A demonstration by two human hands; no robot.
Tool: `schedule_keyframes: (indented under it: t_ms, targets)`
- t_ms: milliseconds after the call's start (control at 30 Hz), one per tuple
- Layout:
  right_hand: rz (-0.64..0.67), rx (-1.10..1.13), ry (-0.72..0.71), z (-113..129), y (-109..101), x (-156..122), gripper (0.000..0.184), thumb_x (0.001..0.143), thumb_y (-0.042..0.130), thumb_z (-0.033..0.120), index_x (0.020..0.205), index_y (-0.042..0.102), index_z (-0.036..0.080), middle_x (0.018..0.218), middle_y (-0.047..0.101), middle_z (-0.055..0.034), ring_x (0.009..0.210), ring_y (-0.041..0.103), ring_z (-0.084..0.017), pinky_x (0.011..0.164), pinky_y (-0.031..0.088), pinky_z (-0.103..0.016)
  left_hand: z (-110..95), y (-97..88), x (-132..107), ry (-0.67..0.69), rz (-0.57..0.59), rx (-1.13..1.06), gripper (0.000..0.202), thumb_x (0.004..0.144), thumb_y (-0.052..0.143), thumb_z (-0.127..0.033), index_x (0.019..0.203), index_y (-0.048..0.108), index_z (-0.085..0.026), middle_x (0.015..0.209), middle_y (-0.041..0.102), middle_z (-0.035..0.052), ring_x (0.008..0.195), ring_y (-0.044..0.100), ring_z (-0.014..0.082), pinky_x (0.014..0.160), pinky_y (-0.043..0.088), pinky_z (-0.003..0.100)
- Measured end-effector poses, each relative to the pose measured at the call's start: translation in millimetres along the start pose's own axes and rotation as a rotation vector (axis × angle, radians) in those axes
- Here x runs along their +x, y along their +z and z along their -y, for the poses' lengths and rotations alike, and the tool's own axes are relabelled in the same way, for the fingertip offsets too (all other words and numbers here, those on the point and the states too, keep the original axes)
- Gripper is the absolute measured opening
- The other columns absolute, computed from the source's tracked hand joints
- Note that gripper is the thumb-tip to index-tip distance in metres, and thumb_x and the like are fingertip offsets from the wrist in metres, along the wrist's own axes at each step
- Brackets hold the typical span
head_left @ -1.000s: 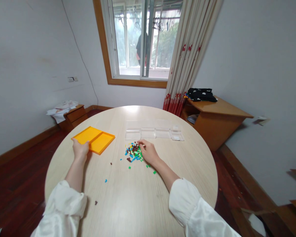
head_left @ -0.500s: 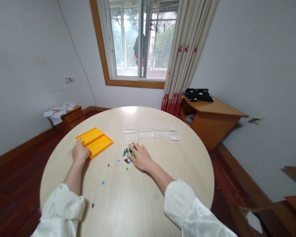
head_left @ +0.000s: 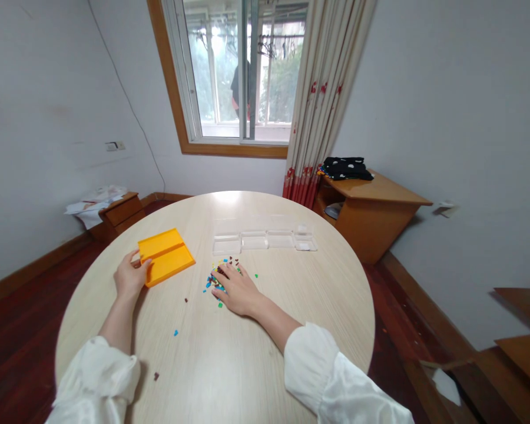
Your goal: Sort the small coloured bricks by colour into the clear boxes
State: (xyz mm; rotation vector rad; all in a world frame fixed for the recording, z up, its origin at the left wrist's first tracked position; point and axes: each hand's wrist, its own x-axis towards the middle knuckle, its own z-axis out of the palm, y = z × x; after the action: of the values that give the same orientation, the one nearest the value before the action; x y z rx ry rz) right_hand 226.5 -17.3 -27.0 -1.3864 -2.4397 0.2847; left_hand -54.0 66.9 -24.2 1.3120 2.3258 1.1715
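Note:
My left hand (head_left: pixel 131 275) grips the near left edge of a yellow two-part tray (head_left: pixel 170 268), thumb on the near side and fingers at the left side. The tray lies on the round table with nothing in it. My right hand (head_left: pixel 237 290) rests with fingers spread over a pile of small building bricks (head_left: pixel 212 281) in blue, brown, green and yellow, covering part of it. Beyond the pile stands a row of clear plastic boxes (head_left: pixel 254 241).
Stray bricks lie on the round table (head_left: pixel 229 365): a blue one (head_left: pixel 175 333), a brown one (head_left: pixel 156 376) and a green one (head_left: pixel 257 275). A wooden desk (head_left: pixel 371 200) with dark cloth (head_left: pixel 347 168) stands at the back right, beside the curtain (head_left: pixel 324 100).
My right hand has moved toward me across the pile, and bricks now show beyond its fingers. The yellow tray has turned slightly, still in my left hand. The view has shifted a little.

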Motion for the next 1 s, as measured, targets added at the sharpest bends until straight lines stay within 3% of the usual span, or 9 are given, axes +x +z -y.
schedule_keyframes:
  t_ms: [133, 267, 400, 533, 667, 767, 867, 1000]
  targets:
    - [-0.007, -0.014, -0.002, -0.2, 1.9, 0.4, 0.047, 0.093, 0.035, 0.045, 0.135, 0.039, 0.022, 0.144, 0.037, -0.0102, 0.136, 0.026, -0.023, 0.111, 0.018, -0.049, -3.3, -3.9, -6.8, -0.007, -0.020, 0.037, 0.046, 0.080, 0.054, -0.029, 0.124, 0.052, -0.014, 0.101, 0.069, 0.0135, 0.100, 0.063, 0.0269, 0.090, 0.047, 0.041]
    - [0.005, -0.035, 0.000, 0.8, 2.4, -0.6, 0.049, 0.094, 0.031, 0.046, 0.136, 0.038, 0.023, 0.145, 0.035, -0.0101, 0.137, 0.026, -0.024, 0.112, 0.017, -0.049, -5.9, -13.0, -15.7, -0.069, -0.038, 0.019, 0.051, 0.083, 0.045, -0.028, 0.130, 0.044, -0.008, 0.113, 0.063, 0.0197, 0.102, 0.062, 0.0297, 0.088, 0.047, 0.043]
    - [0.018, -0.045, 0.005, 1.4, 2.5, -2.3, 0.050, 0.094, 0.029, 0.046, 0.137, 0.037, 0.023, 0.146, 0.034, -0.0097, 0.138, 0.024, -0.025, 0.112, 0.015, -0.049, -5.7, -32.4, -35.3, -0.048, -0.039, 0.073, 0.060, 0.083, 0.043, -0.036, 0.132, 0.040, -0.002, 0.129, 0.050, 0.0255, 0.120, 0.049, 0.0334, 0.097, 0.040, 0.045]
    - [0.026, -0.035, 0.005, 1.0, 1.6, -4.1, 0.051, 0.094, 0.028, 0.046, 0.138, 0.035, 0.022, 0.147, 0.032, -0.0097, 0.138, 0.023, -0.025, 0.112, 0.014, -0.049, 12.2, -53.6, -98.6, 0.319, 0.119, 0.343, 0.075, 0.083, 0.032, -0.051, 0.136, 0.033, 0.002, 0.141, 0.035, 0.0266, 0.134, 0.029, 0.0335, 0.108, 0.026, 0.048]
    - [0.029, -0.025, 0.004, 0.6, 0.6, -4.7, 0.051, 0.094, 0.028, 0.046, 0.139, 0.035, 0.022, 0.148, 0.032, -0.0094, 0.139, 0.022, -0.024, 0.112, 0.013, -0.049, 47.1, -62.6, -184.9, 0.528, 0.308, 0.527, 0.084, 0.077, 0.033, -0.064, 0.140, 0.032, -0.007, 0.146, 0.030, 0.0224, 0.138, 0.021, 0.0329, 0.109, 0.020, 0.052]
    - [0.027, -0.019, 0.000, 1.5, 0.4, -4.4, 0.051, 0.094, 0.029, 0.045, 0.139, 0.035, 0.021, 0.147, 0.032, -0.0105, 0.138, 0.022, -0.025, 0.112, 0.013, -0.050, 60.3, -60.3, -220.4, 0.647, 0.322, 0.586, 0.085, 0.074, 0.038, -0.067, 0.140, 0.035, -0.014, 0.147, 0.028, 0.0186, 0.138, 0.020, 0.0321, 0.110, 0.016, 0.053]
    - [0.033, -0.009, 0.001, 2.7, 0.4, -4.3, 0.051, 0.094, 0.031, 0.044, 0.139, 0.035, 0.020, 0.147, 0.032, -0.0117, 0.139, 0.022, -0.025, 0.112, 0.014, -0.051, 50.3, -49.6, -219.6, 0.662, 0.302, 0.596, 0.087, 0.073, 0.040, -0.068, 0.141, 0.034, -0.013, 0.146, 0.029, 0.0206, 0.138, 0.020, 0.0329, 0.110, 0.016, 0.053]
    - [0.013, 0.056, -0.015, 2.8, 0.8, -3.7, 0.046, 0.095, 0.030, 0.039, 0.137, 0.037, 0.019, 0.145, 0.036, -0.0109, 0.138, 0.024, -0.022, 0.111, 0.018, -0.050, 15.2, -24.1, -193.6, 0.690, 0.378, 0.592, 0.092, 0.073, 0.041, -0.070, 0.142, 0.030, -0.010, 0.146, 0.028, 0.0224, 0.139, 0.017, 0.0332, 0.110, 0.015, 0.053]
